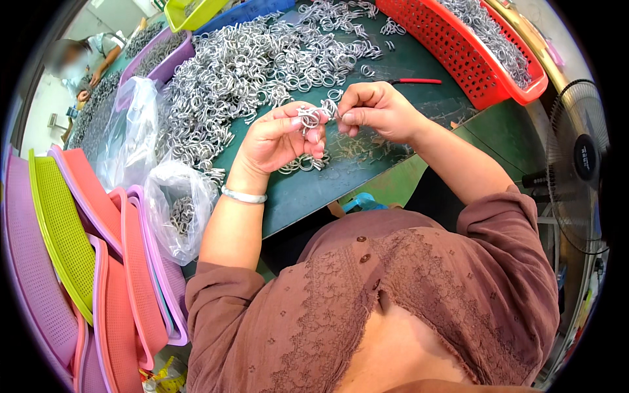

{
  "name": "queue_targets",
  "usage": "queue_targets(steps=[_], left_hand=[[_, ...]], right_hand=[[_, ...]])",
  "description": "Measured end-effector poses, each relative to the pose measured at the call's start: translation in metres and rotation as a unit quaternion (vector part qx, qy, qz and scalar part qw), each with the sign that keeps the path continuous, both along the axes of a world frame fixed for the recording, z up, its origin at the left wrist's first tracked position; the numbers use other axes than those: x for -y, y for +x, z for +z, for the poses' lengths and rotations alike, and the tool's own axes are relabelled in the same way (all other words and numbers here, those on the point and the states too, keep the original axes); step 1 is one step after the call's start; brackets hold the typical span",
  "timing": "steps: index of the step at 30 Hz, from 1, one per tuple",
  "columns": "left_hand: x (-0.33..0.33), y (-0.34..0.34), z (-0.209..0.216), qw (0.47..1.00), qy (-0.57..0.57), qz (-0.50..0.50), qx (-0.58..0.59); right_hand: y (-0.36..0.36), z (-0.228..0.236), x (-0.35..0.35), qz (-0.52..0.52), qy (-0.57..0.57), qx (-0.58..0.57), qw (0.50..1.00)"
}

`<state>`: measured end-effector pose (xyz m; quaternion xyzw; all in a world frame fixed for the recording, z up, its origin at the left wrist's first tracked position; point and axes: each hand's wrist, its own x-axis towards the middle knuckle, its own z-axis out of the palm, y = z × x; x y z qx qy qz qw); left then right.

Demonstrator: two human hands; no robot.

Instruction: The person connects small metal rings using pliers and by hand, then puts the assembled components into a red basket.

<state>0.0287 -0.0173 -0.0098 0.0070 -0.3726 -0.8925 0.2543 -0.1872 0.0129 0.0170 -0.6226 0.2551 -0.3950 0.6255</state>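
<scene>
Grey metal rings (216, 72) lie in a broad heap (262, 65) on the green table (288, 203). On the near side of the heap, the left hand (278, 134) has its thumb and fingers curled nearly closed around a few held rings (310, 120). The right hand (380, 111) meets it there, thumb and forefinger pinched together at the edge of those rings; I cannot tell whether they have hold of one. Some loose rings (304, 164) lie below the left hand, nearer than the heap. Right of the heap are a red-handled tool (419, 81) and, farther off, a filled red basket (452, 59). A purple tub (178, 60) stands at the heap's far left edge; a lime tub (196, 16) and a blue tray (242, 14) are behind the heap. To its near left, a clear bag (173, 242) with grey pieces inside sits beside stacked baskets (65, 229). Another person (108, 44) is well left of the heap; a fan (583, 157) stands well to its right
</scene>
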Motion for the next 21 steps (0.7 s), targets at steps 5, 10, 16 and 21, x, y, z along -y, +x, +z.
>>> queue_targets(steps=[5, 10, 16, 21], left_hand=[[0.001, 0.0, -0.001, 1.0, -0.016, 0.004, -0.009], [0.0, 0.003, 0.001, 0.998, -0.027, 0.048, 0.038], [0.008, 0.004, 0.0, 0.994, -0.005, 0.097, 0.051], [0.0, -0.005, 0.008, 0.988, 0.023, 0.111, 0.101]], right_hand=[[0.004, -0.012, -0.003, 0.022, 0.102, 0.111, 0.988], [0.005, -0.015, -0.005, 0.04, 0.16, 0.161, 0.973], [-0.002, -0.001, -0.003, -0.025, 0.076, 0.112, 0.991], [-0.003, 0.013, -0.002, -0.099, -0.018, -0.051, 0.994]])
